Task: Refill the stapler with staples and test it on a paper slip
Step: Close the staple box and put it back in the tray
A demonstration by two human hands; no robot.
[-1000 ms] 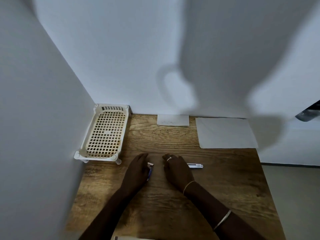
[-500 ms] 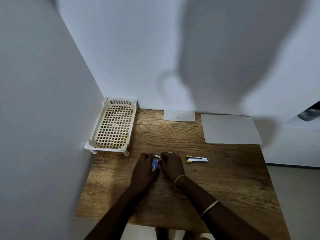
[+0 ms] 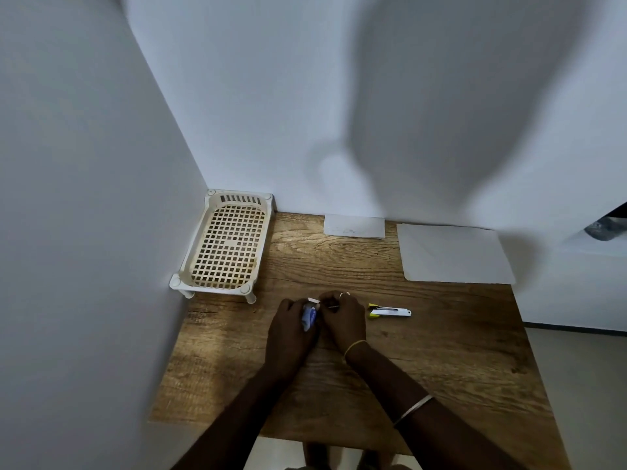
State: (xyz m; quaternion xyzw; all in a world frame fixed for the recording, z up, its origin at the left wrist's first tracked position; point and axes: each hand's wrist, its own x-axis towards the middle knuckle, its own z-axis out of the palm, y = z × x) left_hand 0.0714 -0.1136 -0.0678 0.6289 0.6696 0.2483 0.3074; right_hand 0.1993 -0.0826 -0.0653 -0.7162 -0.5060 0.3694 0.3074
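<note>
My left hand (image 3: pixel 288 329) is shut around a small blue staple box (image 3: pixel 309 317), held just above the wooden table (image 3: pixel 441 351) with its white flap raised at the far end. My right hand (image 3: pixel 342 318) meets it from the right. Its fingertips pinch a thin grey staple strip (image 3: pixel 334 306) at the box's far end. The strip is tiny and mostly hidden by the fingers. A white and yellow stapler (image 3: pixel 390 312) lies flat on the table just right of my right hand, untouched. A small paper slip (image 3: pixel 354 226) lies against the back wall.
A cream lattice basket (image 3: pixel 227 245) stands in the back left corner against both walls. A larger white paper sheet (image 3: pixel 454 254) lies at the back right. Beyond the table's right edge the floor drops away.
My right hand has moved left from beside the stapler and closed in on the box held by my left hand. The view has pulled back and the stapler stays where it was.
</note>
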